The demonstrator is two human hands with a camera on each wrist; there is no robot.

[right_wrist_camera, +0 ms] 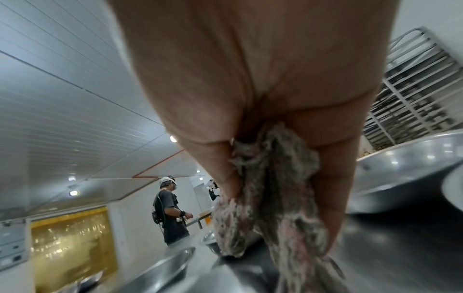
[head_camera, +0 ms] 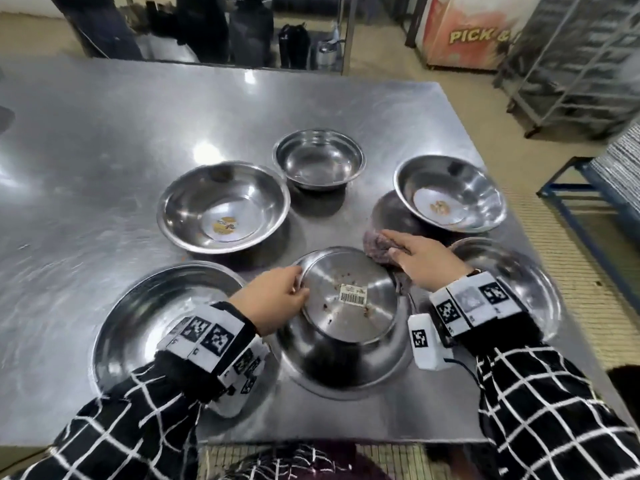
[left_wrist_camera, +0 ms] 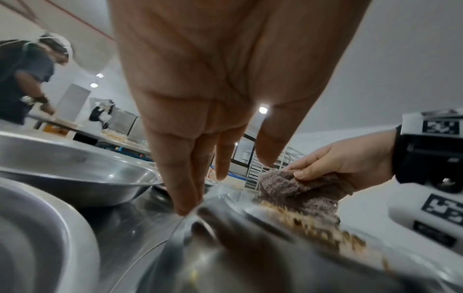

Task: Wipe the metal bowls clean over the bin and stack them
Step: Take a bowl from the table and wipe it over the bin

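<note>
Bearing a white barcode sticker (head_camera: 353, 293) too small to read, the tilted, crumb-flecked metal bowl (head_camera: 349, 299) sits in the near middle of the steel tabletop (head_camera: 104, 140), resting in a larger bowl (head_camera: 341, 358). "PICK &" shows in yellow on a red cabinet (head_camera: 467, 29) at one o'clock. Round labels lie in bowls at eleven (head_camera: 223, 206) and two (head_camera: 450, 194). The tabletop's far half lies bare. The left hand (head_camera: 273, 301) pinches the tilted bowl's nine-o'clock rim. The right hand (head_camera: 424, 261), fingers curled, grips a brownish rag (head_camera: 377, 247) at the bowl's one-o'clock rim.
</note>
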